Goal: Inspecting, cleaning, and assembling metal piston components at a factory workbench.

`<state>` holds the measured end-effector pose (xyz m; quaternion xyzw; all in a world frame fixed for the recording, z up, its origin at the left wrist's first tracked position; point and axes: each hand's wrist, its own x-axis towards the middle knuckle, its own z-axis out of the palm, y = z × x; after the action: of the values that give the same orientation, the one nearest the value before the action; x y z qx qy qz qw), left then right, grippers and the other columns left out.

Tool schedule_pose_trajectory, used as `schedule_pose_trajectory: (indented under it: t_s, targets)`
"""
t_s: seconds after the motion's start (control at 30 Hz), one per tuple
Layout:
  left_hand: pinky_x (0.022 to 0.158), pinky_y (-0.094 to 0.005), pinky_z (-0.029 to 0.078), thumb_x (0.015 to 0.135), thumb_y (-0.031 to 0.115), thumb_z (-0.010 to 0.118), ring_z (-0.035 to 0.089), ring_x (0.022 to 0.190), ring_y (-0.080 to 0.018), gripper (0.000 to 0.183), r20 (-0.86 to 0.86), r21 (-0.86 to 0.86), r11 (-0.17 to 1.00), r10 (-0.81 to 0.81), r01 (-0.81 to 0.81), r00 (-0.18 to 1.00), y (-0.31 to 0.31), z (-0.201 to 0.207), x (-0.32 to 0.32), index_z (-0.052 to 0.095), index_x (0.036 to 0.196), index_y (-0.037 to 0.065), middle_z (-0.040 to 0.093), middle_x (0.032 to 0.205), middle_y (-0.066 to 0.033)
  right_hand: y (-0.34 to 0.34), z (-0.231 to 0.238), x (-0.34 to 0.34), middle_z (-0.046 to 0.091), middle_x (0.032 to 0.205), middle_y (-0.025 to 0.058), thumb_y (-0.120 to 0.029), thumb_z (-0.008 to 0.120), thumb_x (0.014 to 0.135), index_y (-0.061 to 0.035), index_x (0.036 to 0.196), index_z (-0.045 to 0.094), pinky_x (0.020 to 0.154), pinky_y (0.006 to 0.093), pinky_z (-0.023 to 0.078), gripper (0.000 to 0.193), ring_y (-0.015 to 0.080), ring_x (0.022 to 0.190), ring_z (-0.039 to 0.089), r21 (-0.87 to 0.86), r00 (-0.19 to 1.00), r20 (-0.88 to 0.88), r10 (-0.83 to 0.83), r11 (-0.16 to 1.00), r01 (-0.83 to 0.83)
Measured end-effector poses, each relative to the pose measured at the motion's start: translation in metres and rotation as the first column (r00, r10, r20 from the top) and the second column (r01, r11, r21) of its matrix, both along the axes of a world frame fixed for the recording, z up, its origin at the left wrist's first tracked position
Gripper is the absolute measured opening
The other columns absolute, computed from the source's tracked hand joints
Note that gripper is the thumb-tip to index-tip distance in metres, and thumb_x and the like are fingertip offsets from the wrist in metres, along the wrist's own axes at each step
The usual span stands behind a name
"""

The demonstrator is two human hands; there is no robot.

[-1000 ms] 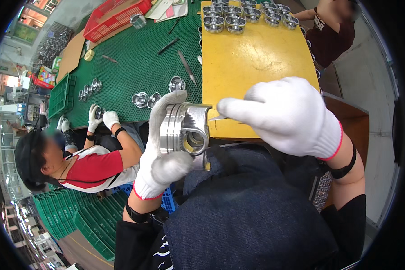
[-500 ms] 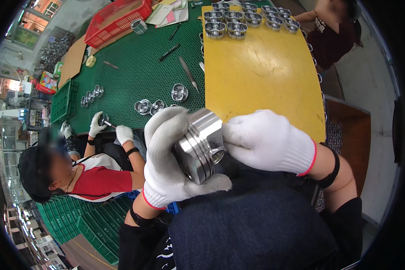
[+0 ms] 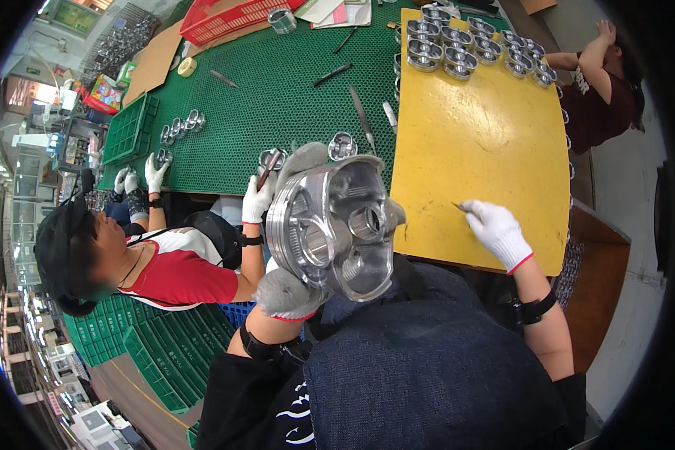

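Note:
My left hand (image 3: 286, 291), in a white knit glove with greyed fingers, is closed around a shiny metal piston (image 3: 336, 225) held up close. The piston's hollow underside and pin bores show; its ring grooves lie on the left. Over the yellow board (image 3: 480, 150), my gloved right hand (image 3: 496, 231) is closed in a pinch. A thin, dark, pointed tool (image 3: 458, 206) sticks out from its fingertips; the rest is hidden in the glove. The right hand is well apart from the piston.
Several pistons (image 3: 459, 61) stand at the board's far end. On the green mat (image 3: 262, 97) lie a file (image 3: 362, 120), another piston (image 3: 343, 146) and a dark marker (image 3: 333, 74). A co-worker (image 3: 176, 274) sits close on my left, holding a tool. Another person (image 3: 604, 97) is at far right.
The piston has turned from its outer side to show its hollow underside. My right hand has left it and moved right, over the board. The co-worker's near hand has lifted a tool.

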<state>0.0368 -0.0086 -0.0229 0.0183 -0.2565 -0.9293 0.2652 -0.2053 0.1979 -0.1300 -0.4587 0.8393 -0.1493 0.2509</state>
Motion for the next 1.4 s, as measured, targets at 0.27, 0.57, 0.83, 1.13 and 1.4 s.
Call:
schedule_pose_trajectory:
  t_s: [0.27,0.57,0.83,1.13,1.4]
  targets:
    - [0.091,-0.0405,0.053,0.081,0.044,0.07,0.051,0.118,-0.0381,0.087,-0.202,0.051,0.986,-0.144,0.157,0.969,-0.023,-0.008,-0.012,0.023,0.143,0.004,0.038,0.138,-0.0227,0.017,-0.058,0.011,0.066,0.107,0.0162,-0.021,0.053,0.09,-0.0066,0.112,0.06,0.088,0.0358,0.049,0.028,0.0309,0.102,0.063,-0.004,0.94,0.127,-0.316,0.948,0.319]
    - [0.083,-0.0423,0.058,0.074,0.059,0.071,0.049,0.114,-0.0524,0.101,-0.386,0.236,0.906,-0.244,0.351,0.89,-0.056,-0.021,-0.015,0.021,0.146,0.006,0.029,0.142,-0.0309,0.014,-0.067,0.017,0.067,0.104,0.0149,-0.019,0.052,0.091,-0.0044,0.113,0.059,0.085,0.0337,0.05,0.027,0.027,0.096,0.065,0.055,0.862,0.194,-0.468,0.883,0.467]
    - [0.073,-0.042,0.061,0.081,0.05,0.066,0.055,0.099,-0.0575,0.093,-0.374,0.431,0.688,-0.453,0.584,0.809,-0.087,-0.031,0.005,0.016,0.148,0.007,0.009,0.146,-0.0381,0.02,-0.083,0.024,0.067,0.107,0.0131,-0.017,0.05,0.092,-0.0036,0.114,0.058,0.086,0.0329,0.049,0.027,0.0262,0.098,0.065,-0.05,0.84,0.126,-0.528,0.842,0.537]
    - [0.072,-0.0315,0.056,0.098,0.028,0.045,0.049,0.121,-0.0417,0.062,-0.52,0.27,0.709,-0.461,0.651,0.719,-0.106,-0.052,0.025,0.015,0.148,0.007,0.017,0.153,-0.0223,0.016,-0.086,0.031,0.067,0.109,0.0121,-0.017,0.049,0.093,-0.0036,0.115,0.057,0.089,0.0307,0.048,0.026,0.0239,0.101,0.064,-0.085,0.775,0.084,-0.627,0.77,0.632]
    - [0.077,-0.0428,0.06,0.08,0.058,0.063,0.054,0.111,-0.0463,0.085,0.046,0.227,0.958,-0.192,0.177,0.98,-0.166,-0.067,0.013,0.038,0.134,-0.002,0.042,0.137,-0.0229,0.016,-0.094,0.031,0.067,0.11,0.0124,-0.016,0.049,0.093,-0.0043,0.115,0.057,0.09,0.0316,0.047,0.026,0.0242,0.102,0.063,-0.097,0.743,0.049,-0.668,0.737,0.669]
